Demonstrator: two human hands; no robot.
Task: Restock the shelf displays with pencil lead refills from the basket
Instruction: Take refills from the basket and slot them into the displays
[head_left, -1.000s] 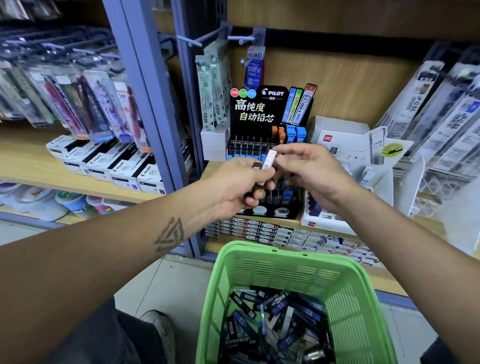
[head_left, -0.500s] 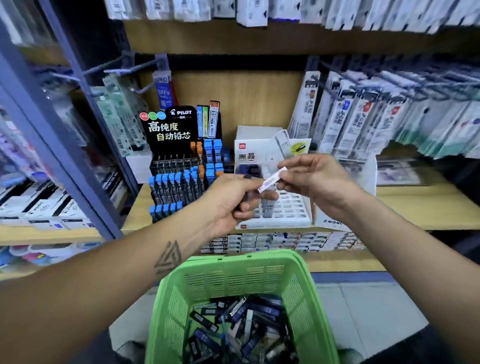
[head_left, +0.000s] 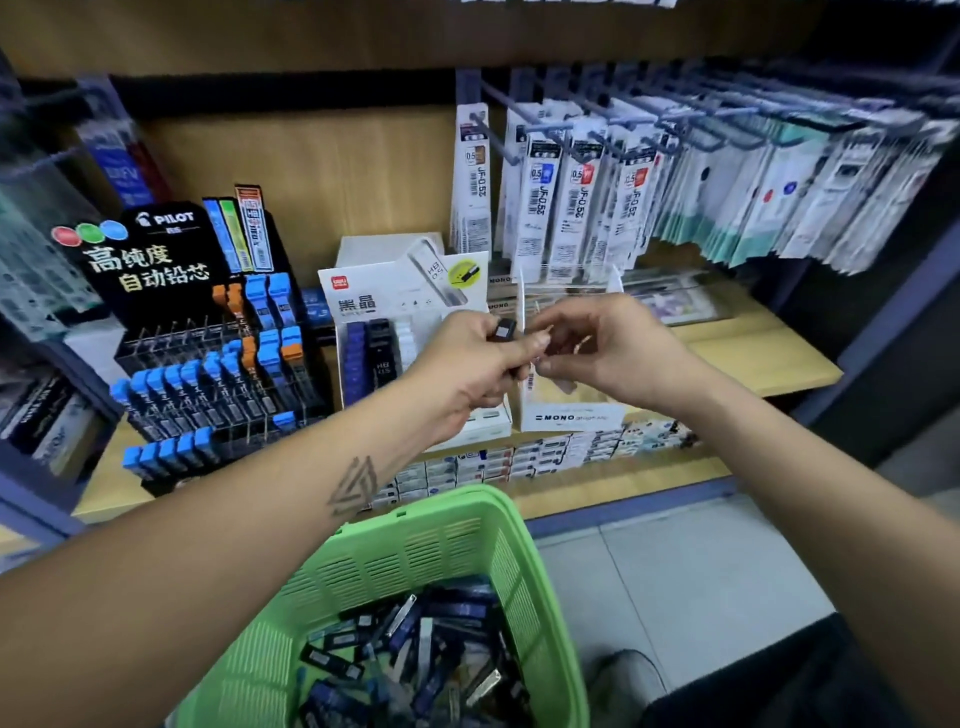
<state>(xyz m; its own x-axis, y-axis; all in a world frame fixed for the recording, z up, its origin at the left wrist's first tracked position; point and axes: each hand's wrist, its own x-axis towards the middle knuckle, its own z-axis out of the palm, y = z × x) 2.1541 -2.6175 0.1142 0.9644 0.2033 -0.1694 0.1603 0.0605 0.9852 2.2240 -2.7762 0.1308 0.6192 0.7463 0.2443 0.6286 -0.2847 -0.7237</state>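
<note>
Left hand fingers around lead refills

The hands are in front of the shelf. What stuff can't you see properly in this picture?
- Head view: the left hand pinches a small dark refill case; its label is too small to read.
- What the right hand pinches: hidden by its fingers and blurred.
- Hanging packs at right: smeared by blur.
- Green basket: bottom edge cuts it off.
</note>
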